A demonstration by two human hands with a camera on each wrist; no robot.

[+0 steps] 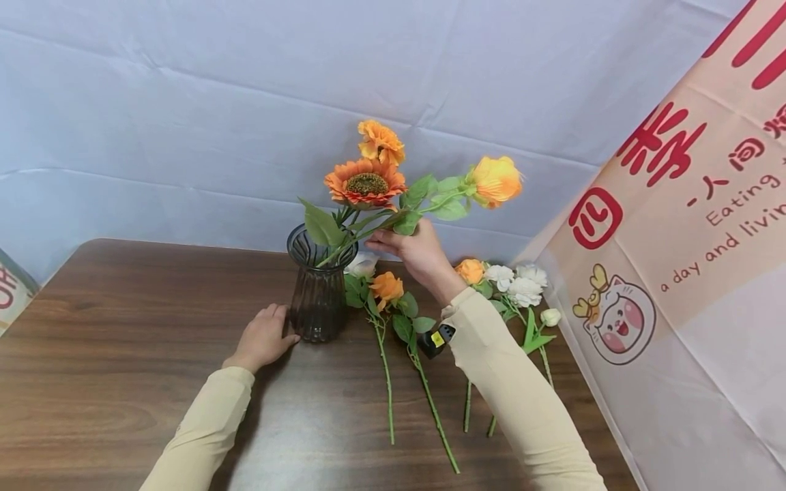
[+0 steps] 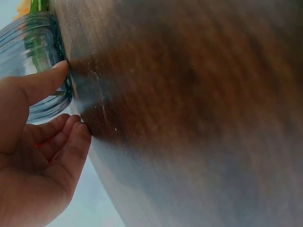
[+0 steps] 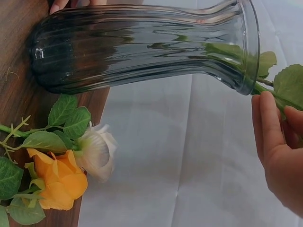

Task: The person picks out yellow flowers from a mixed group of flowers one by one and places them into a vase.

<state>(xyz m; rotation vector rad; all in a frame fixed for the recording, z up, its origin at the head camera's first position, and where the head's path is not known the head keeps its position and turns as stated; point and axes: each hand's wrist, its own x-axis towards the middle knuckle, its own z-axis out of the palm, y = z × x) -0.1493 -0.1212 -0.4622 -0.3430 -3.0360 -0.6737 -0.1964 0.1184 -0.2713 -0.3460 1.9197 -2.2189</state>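
Observation:
A dark ribbed glass vase (image 1: 318, 300) stands upright on the table, holding an orange sunflower (image 1: 366, 184) and a smaller orange flower (image 1: 381, 142). My right hand (image 1: 424, 254) pinches the stem of a yellow-orange rose (image 1: 495, 181), which leans to the right with its lower stem inside the vase mouth. In the right wrist view the fingers of my right hand (image 3: 279, 142) are beside the vase's rim (image 3: 251, 47). My left hand (image 1: 263, 339) rests on the table at the vase's base, fingers relaxed; its thumb is by the glass (image 2: 35, 52) in the left wrist view.
Right of the vase lie an orange rose (image 1: 387, 289) and a white rose (image 1: 361, 264) on long stems. Farther right, under my right arm, are another orange rose (image 1: 470, 271), white flowers (image 1: 525, 290), a white tulip (image 1: 550, 317) and a black device (image 1: 434, 340). A pale cloth (image 1: 184, 123) hangs behind.

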